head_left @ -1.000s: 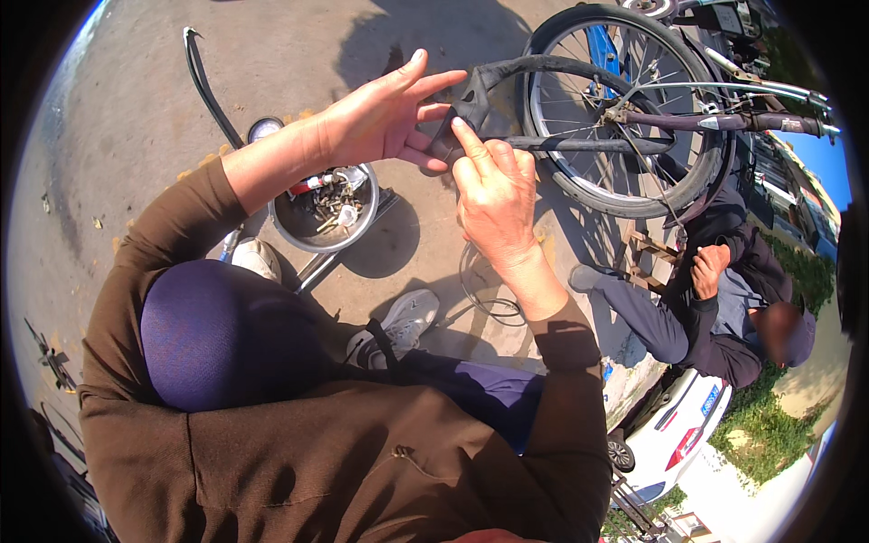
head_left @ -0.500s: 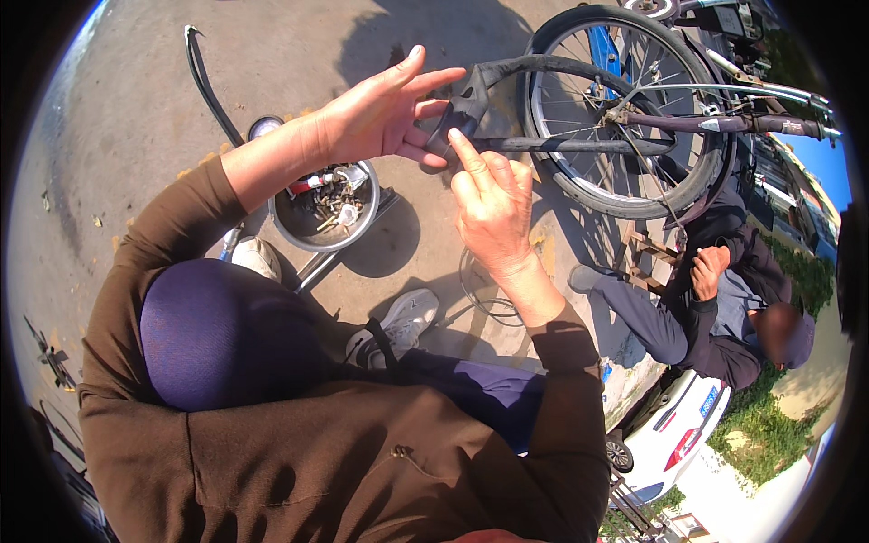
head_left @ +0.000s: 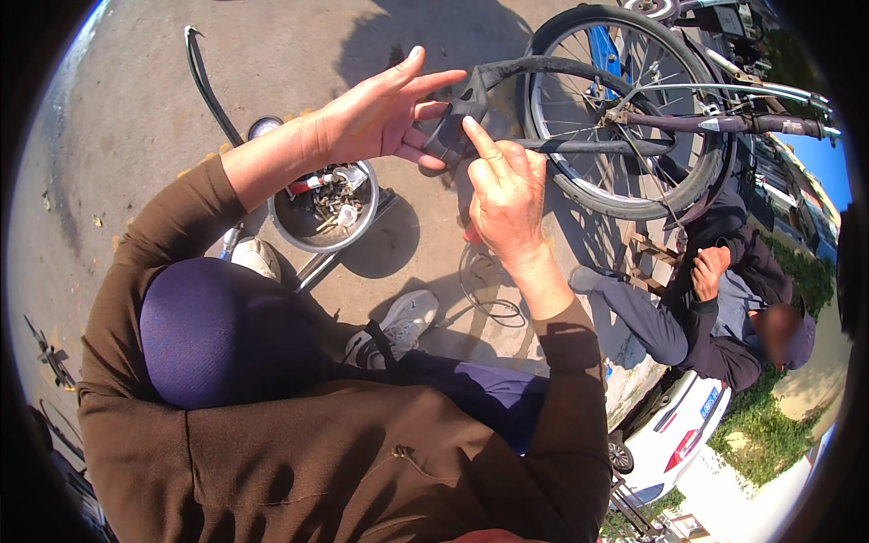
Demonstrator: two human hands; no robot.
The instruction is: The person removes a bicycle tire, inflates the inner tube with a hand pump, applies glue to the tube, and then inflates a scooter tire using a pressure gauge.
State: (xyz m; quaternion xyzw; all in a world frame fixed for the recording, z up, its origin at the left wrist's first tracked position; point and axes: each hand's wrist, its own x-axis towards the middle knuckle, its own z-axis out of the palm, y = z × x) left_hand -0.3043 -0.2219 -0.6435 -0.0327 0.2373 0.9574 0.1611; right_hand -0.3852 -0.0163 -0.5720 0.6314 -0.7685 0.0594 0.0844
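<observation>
A black bicycle inner tube (head_left: 570, 65) runs from the wheel to my left hand (head_left: 369, 116). The tube is draped over the fingers of that hand, which hold it up. The thumb stands out away from the tube. My right hand (head_left: 507, 195) has its index finger stretched out, the tip touching the tube beside the left fingers. Its other fingers are curled in, and whatever they may hold is hidden. The spoked wheel (head_left: 625, 113) of the bicycle stands to the right, with the tube hanging outside the rim.
Below my left forearm is a round metal bowl (head_left: 317, 242) of small parts. A pump (head_left: 264, 127) with a black hose (head_left: 206, 90) lies left of it. A thin cable loop (head_left: 493, 312) is on the ground. At right sits another person (head_left: 706, 290); a white car (head_left: 674, 434) is behind.
My right hand has shifted right, and its index fingertip has slid up and right across the tube. A red piece on the ground shows beside it now. My left hand has stayed put.
</observation>
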